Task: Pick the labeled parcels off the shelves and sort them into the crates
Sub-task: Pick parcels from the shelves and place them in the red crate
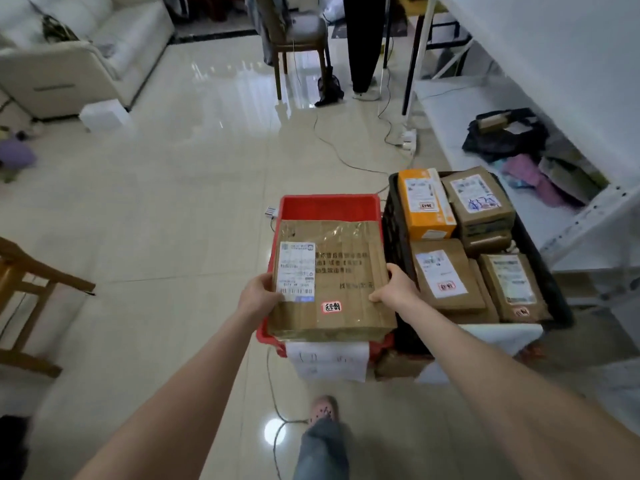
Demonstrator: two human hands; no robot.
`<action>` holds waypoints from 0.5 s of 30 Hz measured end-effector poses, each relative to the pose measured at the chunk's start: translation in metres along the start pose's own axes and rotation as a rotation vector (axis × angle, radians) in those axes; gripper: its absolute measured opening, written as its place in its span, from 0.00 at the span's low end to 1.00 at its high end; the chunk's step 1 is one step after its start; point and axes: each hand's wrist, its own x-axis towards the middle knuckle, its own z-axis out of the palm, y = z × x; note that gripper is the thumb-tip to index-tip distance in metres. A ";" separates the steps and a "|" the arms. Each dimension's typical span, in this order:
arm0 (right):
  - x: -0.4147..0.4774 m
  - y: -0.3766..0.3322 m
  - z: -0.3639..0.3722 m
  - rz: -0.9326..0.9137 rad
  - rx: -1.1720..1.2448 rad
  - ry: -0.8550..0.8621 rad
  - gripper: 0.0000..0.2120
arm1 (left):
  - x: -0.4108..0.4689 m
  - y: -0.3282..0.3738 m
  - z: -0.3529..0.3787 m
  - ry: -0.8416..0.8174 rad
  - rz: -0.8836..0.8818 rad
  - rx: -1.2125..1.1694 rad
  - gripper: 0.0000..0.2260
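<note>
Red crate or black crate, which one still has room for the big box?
The red crate shows bare room along its far wall, beyond the big box held over it by the left hand and right hand. The black crate is crowded with parcels; no bare patch shows.

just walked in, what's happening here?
A person is sorting parcels. Both hands, left hand and right hand, grip the sides of a large flat cardboard parcel held over the red crate; whether it already rests on the rim is unclear. The black crate beside it already holds several labelled parcels, including an orange box.
</note>
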 end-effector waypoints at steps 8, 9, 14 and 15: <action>0.097 -0.029 0.055 0.124 -0.166 -0.053 0.43 | 0.125 -0.012 0.006 -0.089 -0.014 0.230 0.28; 0.111 -0.031 0.057 0.131 -0.188 -0.046 0.43 | 0.137 -0.013 0.012 -0.087 -0.011 0.250 0.28; 0.176 -0.043 0.065 0.139 -0.242 -0.001 0.43 | 0.192 -0.010 0.034 -0.120 -0.049 0.256 0.32; 0.190 -0.045 0.068 0.128 -0.251 0.007 0.42 | 0.204 -0.008 0.038 -0.130 -0.063 0.249 0.33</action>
